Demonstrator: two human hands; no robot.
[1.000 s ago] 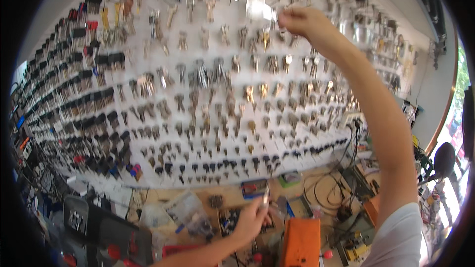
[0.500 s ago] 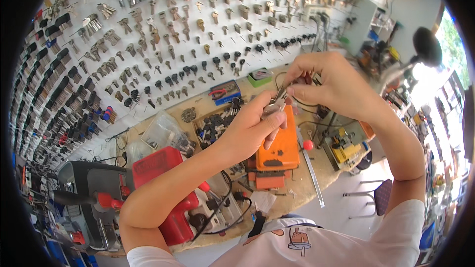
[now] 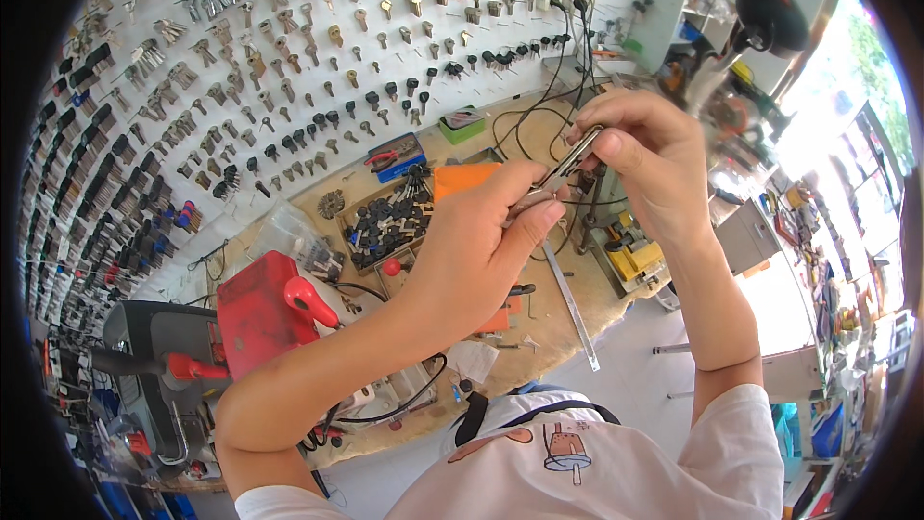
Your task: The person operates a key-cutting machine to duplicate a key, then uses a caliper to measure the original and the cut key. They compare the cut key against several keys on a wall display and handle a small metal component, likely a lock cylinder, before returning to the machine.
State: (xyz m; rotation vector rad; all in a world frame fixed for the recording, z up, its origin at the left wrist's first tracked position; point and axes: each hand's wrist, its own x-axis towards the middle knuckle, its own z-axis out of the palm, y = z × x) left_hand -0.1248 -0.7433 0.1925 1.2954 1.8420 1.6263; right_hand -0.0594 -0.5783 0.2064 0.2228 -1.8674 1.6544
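Observation:
My left hand (image 3: 474, 248) is raised over the workbench, its thumb and fingers closed on the lower end of slim silvery metal pieces (image 3: 570, 160), which look like keys. The thumb and fingertips of my right hand (image 3: 647, 156) pinch the upper end. The pieces slant up to the right between both hands; their exact kind is too small to make out. Behind my left hand, an orange machine (image 3: 462, 178) is partly hidden. A tray of black-headed keys (image 3: 385, 231) lies to the left of that hand.
Key blanks (image 3: 327, 116) cover the white wall. A red-topped machine (image 3: 255, 313) stands at the left of the bench, a yellow-and-grey machine (image 3: 635, 255) at the right. A metal ruler (image 3: 573, 313) lies near the front edge. A black lamp (image 3: 770, 17) rises at the right.
The view has shifted to the right. Both hands still hold the metal pieces, which now show longer between them. My left hand has come forward over the orange machine.

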